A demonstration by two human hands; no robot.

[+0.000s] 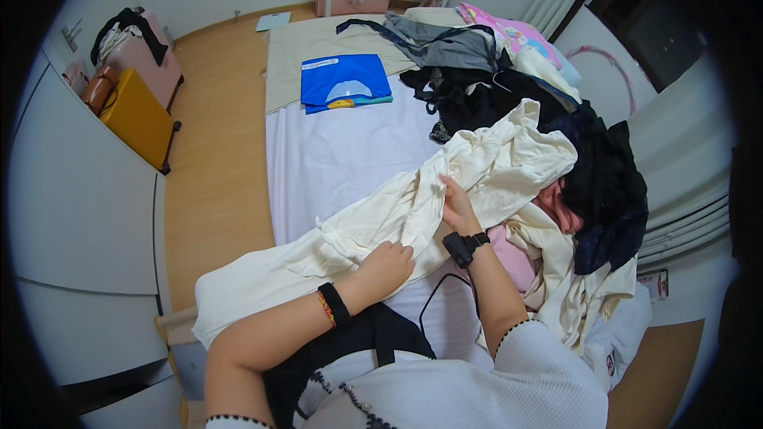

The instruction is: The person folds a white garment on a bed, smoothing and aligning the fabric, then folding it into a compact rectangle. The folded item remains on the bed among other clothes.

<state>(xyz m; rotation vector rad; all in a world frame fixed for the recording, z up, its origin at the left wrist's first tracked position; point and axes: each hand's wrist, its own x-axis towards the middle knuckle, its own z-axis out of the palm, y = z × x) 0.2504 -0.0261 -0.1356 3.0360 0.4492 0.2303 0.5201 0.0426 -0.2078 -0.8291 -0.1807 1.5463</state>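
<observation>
A long cream-coloured cloth garment (pixel 381 208) lies diagonally across the bed, from the lower left up to the clothes on the right. My left hand (pixel 381 271) is closed on its near edge, around the middle of its length. Farther along, my right hand (pixel 459 205) grips a fold of the same garment, with the thumb on top and the other fingers partly hidden by cloth. The garment's crumpled upper end rests against a heap of dark clothes (pixel 608 190). Past the garment, a flat blue packet (pixel 346 80) lies on the bed.
More cream cloth (pixel 560 274) and a pink cloth (pixel 512 259) lie right of my right arm. Grey clothing (pixel 441 47) is heaped at the far right. Yellow (pixel 137 119) and pink (pixel 143 59) suitcases stand beyond the white cabinet (pixel 83 202). A black cable (pixel 426 304) runs from my right wrist.
</observation>
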